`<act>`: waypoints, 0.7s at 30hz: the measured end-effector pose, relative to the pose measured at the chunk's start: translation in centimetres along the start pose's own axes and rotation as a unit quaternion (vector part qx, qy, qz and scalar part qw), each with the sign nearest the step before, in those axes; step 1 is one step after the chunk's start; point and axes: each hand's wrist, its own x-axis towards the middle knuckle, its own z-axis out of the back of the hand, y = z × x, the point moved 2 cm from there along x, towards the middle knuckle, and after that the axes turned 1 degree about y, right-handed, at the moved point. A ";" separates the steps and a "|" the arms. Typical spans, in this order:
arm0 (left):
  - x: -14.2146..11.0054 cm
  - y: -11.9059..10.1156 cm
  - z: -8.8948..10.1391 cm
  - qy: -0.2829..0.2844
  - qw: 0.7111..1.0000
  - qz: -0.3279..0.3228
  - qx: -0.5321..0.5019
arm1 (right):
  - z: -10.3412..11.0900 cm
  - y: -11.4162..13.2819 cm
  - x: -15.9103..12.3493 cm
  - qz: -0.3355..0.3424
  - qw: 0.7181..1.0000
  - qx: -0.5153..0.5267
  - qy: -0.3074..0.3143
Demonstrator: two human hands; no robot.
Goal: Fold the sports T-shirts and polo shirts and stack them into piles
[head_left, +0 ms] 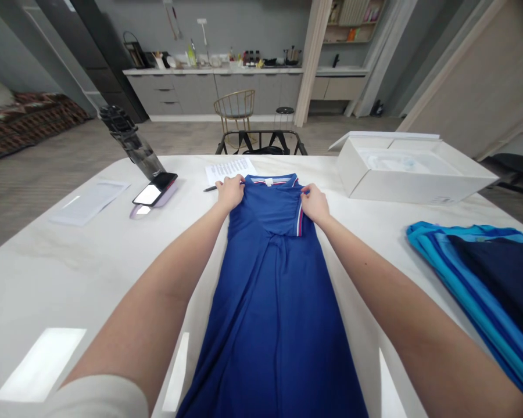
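Under our fingers lies a royal-blue knit polo dress, spread lengthwise on a white stone-topped table, striped collar farthest from us. Left hand and right hand reach forward, arms extended, fingers closed narrowly on the dress at each shoulder. A white cardboard box sits beyond the right fingers.

Off-white sleeve at 7 o'clock, wide & soft-looking, on L arm; L forearm & R forearm bare, ditto L hand & R hand.
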 end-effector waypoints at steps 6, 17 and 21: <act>-4.1 -1.8 1.2 -0.041 0.998 -0.051 0.010 | -0.3 0.1 -0.6 0.023 0.998 -0.051 -0.012; -18.4 -4.1 5.3 0.014 0.961 -0.276 -0.016 | 1.6 4.3 -11.4 0.256 0.962 -0.081 0.040; -24.8 -4.6 7.2 0.051 0.964 -0.261 0.022 | 2.2 6.3 -18.2 0.309 0.938 -0.087 0.135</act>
